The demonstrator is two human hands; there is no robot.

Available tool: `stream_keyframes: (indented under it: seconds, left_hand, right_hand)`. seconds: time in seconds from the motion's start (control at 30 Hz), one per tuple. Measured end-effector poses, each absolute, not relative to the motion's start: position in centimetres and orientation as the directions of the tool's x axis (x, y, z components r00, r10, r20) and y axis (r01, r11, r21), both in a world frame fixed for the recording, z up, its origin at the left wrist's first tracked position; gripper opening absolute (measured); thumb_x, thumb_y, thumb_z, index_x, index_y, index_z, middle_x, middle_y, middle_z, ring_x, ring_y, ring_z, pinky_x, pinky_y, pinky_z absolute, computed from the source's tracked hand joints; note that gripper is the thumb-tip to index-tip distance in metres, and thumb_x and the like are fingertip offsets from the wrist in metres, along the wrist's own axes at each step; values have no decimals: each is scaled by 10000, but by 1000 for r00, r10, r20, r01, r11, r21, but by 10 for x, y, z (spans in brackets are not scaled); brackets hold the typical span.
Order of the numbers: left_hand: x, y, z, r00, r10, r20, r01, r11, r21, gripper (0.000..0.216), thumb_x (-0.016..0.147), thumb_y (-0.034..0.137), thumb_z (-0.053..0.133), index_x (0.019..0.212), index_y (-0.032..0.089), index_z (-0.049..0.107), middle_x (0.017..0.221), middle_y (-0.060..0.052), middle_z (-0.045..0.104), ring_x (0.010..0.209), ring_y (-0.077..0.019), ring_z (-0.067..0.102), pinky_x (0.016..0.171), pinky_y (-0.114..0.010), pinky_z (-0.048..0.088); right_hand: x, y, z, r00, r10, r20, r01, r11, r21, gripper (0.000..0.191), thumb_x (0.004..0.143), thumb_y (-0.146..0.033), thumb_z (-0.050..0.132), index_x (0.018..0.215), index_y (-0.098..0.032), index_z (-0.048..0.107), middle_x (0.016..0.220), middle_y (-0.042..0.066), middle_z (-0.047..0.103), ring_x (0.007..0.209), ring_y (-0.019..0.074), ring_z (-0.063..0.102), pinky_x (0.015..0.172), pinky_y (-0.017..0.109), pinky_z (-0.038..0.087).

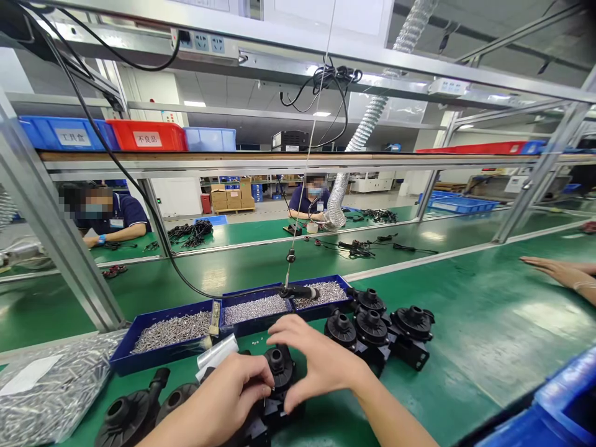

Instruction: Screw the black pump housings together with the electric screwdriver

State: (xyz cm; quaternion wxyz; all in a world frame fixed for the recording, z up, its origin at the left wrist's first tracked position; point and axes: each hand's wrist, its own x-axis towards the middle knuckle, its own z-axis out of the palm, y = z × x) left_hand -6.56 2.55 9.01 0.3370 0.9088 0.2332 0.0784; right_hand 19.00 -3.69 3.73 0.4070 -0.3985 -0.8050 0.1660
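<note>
One black blower [280, 367] stands at lower centre, its base partly hidden by my left hand [233, 386], pinched thumb to forefinger; any piece gripped is indiscernible. My right hand [321, 358] curves open alongside, apparently empty. Four more blowers [412, 323] crowd right of centre; two, lower left, are cut off or covered. Three blue trays [156, 359] hold metal pieces.

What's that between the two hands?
In the head view, a black unit with a round top sits between the left hand and right hand.
</note>
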Motion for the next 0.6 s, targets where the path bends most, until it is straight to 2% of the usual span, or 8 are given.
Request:
stream_keyframes:
  seconds: [0.13,0.23,0.4,0.5,0.53,0.6]
  left_hand:
    - [-65,29,87,871,491,-5,385,-677,628,141,964,190,575,875,219,680,856,23,710,816,-172,605,741,-265,380]
    - [-68,32,90,865,499,-45,419,-671,611,146,956,183,570,871,210,685,846,14,707,810,-176,608,734,-271,381]
    - [-77,35,102,858,502,-105,465,-675,573,152,914,159,571,864,215,703,866,11,702,863,-198,606,756,-279,386]
    - [-78,37,104,825,562,-57,479,-643,598,134,904,167,582,843,209,694,853,7,705,841,-199,609,739,-286,387]
    - [-77,37,103,807,590,-14,464,-620,633,128,917,191,589,843,205,692,844,3,706,830,-200,613,740,-289,397]
    - [-74,36,101,768,637,74,386,-551,740,144,951,265,606,861,197,694,828,-10,709,810,-201,628,748,-292,432]
  right_hand:
    - [188,-36,32,-405,812,420,541,584,-605,726,641,-507,1057,1210,-266,675,1233,32,690,1381,318,465,1188,403,416]
    - [195,-38,30,-396,828,398,557,561,-612,736,615,-481,1068,1189,-266,662,1198,25,681,1363,321,476,1199,418,406]
    - [196,-42,31,-393,827,402,582,563,-587,748,621,-488,1061,1196,-253,644,1185,45,663,1350,326,487,1158,422,455]
    - [186,-43,37,-370,751,546,585,645,-491,751,689,-522,1026,1268,-231,648,1275,99,648,1364,357,478,1167,492,437]
    - [181,-44,39,-343,702,624,582,680,-445,671,755,-509,988,1264,-222,658,1299,118,640,1325,354,510,1138,501,453]
    - [170,-46,41,-267,584,767,584,731,-353,343,931,-391,848,1176,-209,691,1236,123,657,1148,299,605,988,444,521]
